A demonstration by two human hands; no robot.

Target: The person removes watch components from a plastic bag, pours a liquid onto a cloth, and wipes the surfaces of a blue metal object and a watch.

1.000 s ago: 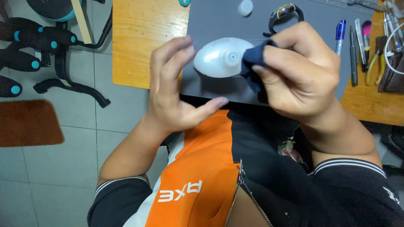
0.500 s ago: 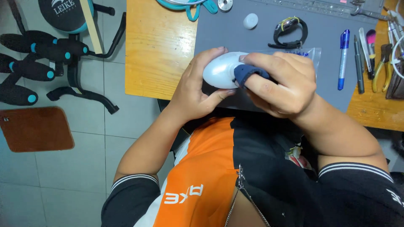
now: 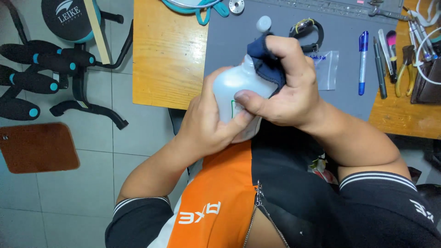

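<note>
My left hand [image 3: 206, 124] grips a white plastic bottle [image 3: 239, 85], held up over the front edge of a grey mat [image 3: 229, 41]. My right hand [image 3: 285, 87] presses a dark blue cloth [image 3: 264, 62] against the bottle's neck, thumb lying across the bottle's body. The bottle's opening is hidden by the cloth. A small white cap [image 3: 263, 23] lies on the mat just beyond the hands. A black wristwatch [image 3: 307, 31] lies on the mat behind my right hand.
A wooden desk [image 3: 165, 55] carries the mat. A clear plastic bag [image 3: 327, 69], a blue pen [image 3: 363, 59], tweezers and pliers [image 3: 404, 62] lie at right. Black exercise equipment [image 3: 50, 59] and a brown mat [image 3: 36, 147] are on the tiled floor at left.
The bottle has turned from lying on its side to more upright. My right hand with the cloth moved up onto the bottle's neck. The view has shifted right.
</note>
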